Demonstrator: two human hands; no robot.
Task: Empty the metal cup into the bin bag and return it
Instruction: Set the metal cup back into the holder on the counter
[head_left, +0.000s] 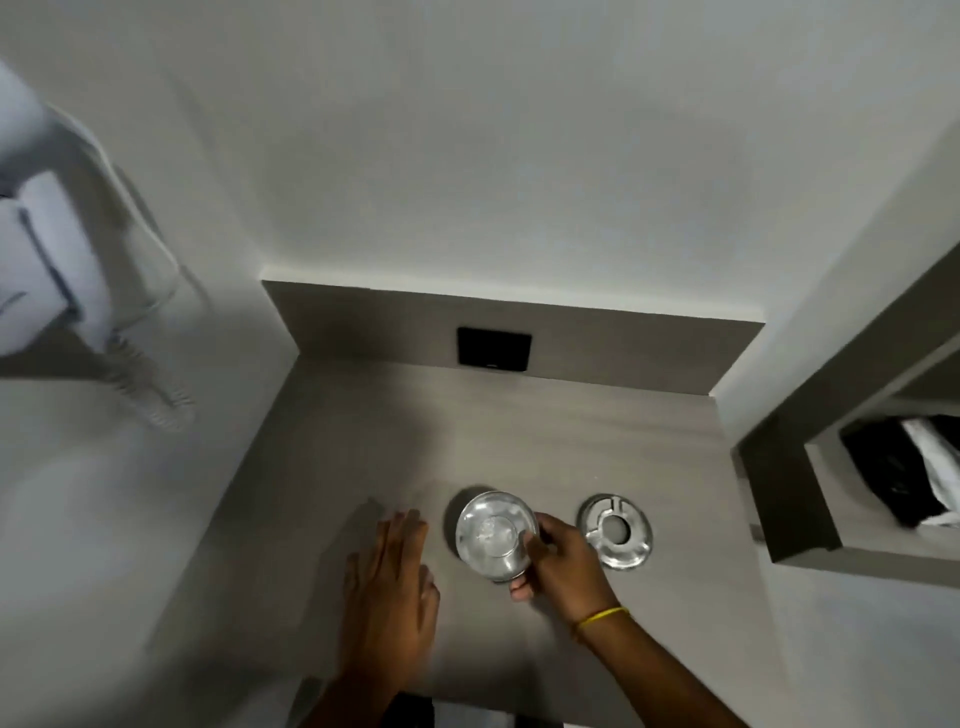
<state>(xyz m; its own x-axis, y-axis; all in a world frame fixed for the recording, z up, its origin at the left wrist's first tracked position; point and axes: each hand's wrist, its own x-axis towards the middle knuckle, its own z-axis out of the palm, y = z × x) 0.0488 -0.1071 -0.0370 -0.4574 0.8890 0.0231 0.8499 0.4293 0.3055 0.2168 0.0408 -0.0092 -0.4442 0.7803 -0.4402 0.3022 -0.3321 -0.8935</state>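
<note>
A shiny round metal cup (493, 532) stands upright on the grey wood-grain counter (519, 426), seen from above with its mouth open toward me. My right hand (558, 564), with a yellow band at the wrist, wraps its fingers around the cup's right side. To the left of the cup my left hand (392, 577) hovers flat over the counter, fingers together and holding nothing. A matching metal lid with a centre hole (615, 531) lies flat on the counter to the right of the cup. No bin bag is in view.
A black socket plate (493, 349) sits in the counter's back panel. A white wall-mounted hair dryer with a coiled cord (57, 270) hangs at the left. At the right, a grey recessed shelf (810, 525) holds a black and white item (904, 478).
</note>
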